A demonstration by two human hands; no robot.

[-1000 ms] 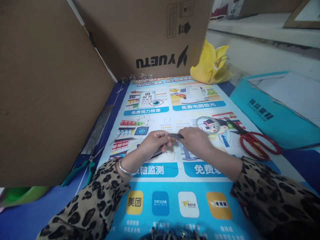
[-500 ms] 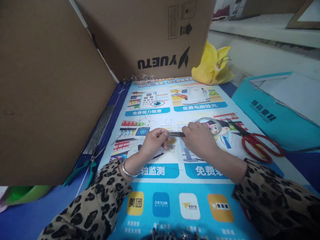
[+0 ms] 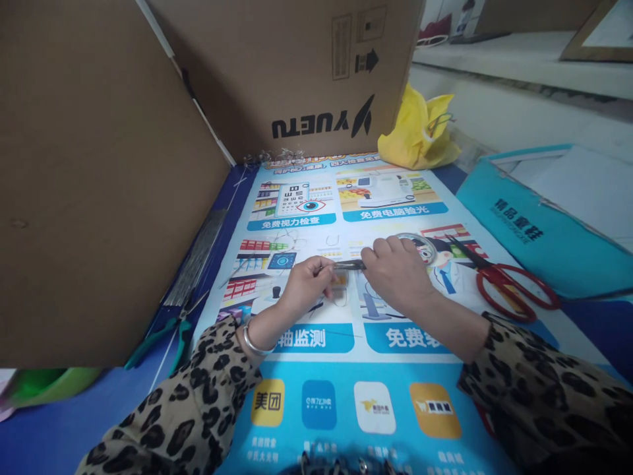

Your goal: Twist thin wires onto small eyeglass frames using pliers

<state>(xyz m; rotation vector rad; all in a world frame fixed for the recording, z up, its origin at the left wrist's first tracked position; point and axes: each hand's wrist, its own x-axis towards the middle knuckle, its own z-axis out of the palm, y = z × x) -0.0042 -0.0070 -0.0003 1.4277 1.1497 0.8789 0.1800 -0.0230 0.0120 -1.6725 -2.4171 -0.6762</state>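
Over the poster, the right hand is closed round pliers; the left hand pinches shut at their tip, on what I can't tell. Scissors lie along the poster's right edge.

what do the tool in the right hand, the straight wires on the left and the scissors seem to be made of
The tool in the right hand: probably steel, dark with a dull sheen on its narrow tip; the rest is mostly covered. The wires: thin metal, by their silvery grey look. The scissors: dark blades, likely metal, and smooth red handles, perhaps plastic.
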